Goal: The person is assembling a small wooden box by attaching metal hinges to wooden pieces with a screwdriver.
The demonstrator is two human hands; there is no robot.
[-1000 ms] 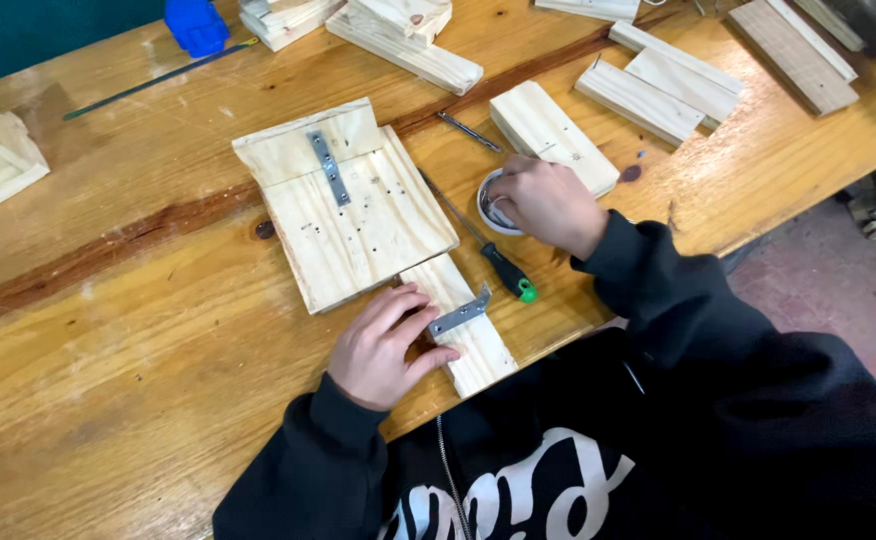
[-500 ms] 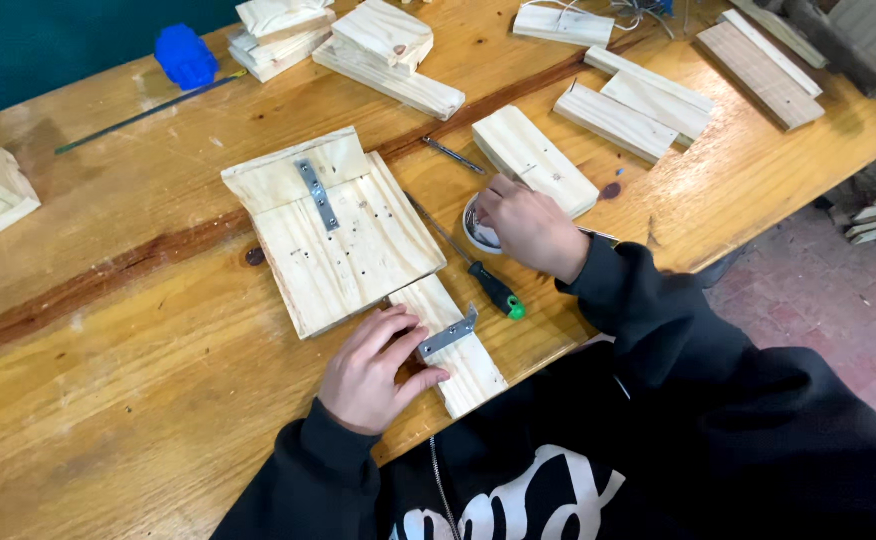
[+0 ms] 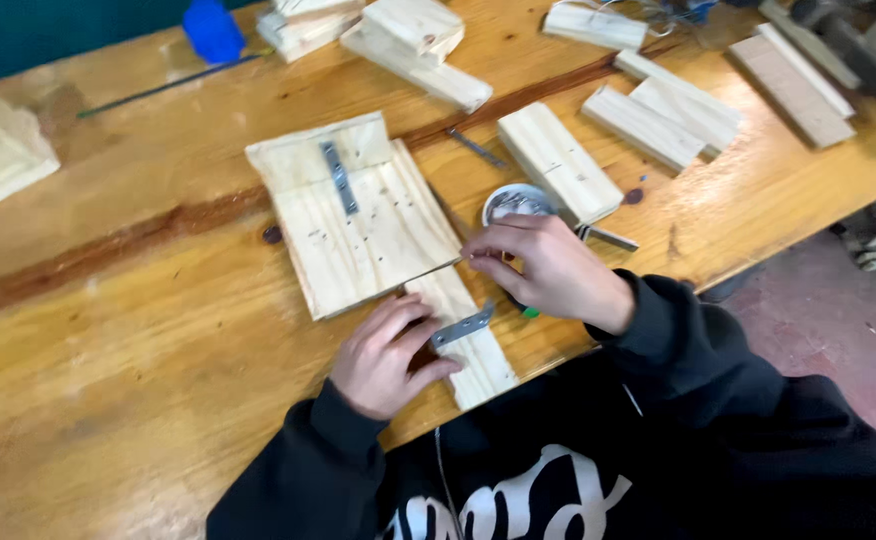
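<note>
We see the left hand [image 3: 386, 355] resting fingers-down on a narrow pine strip [image 3: 470, 340], pinning a small metal bracket [image 3: 462, 326] against it, with the wide pine panel [image 3: 358, 225] touching the strip at its 11 o'clock. The right hand [image 3: 548, 268] hovers at the strip's 2 o'clock, fingertips pinched together at the panel's edge; we cannot tell what they grip. A small round tin [image 3: 518, 203] sits on the counter [image 3: 138, 330] just beyond that hand at 12 o'clock.
</note>
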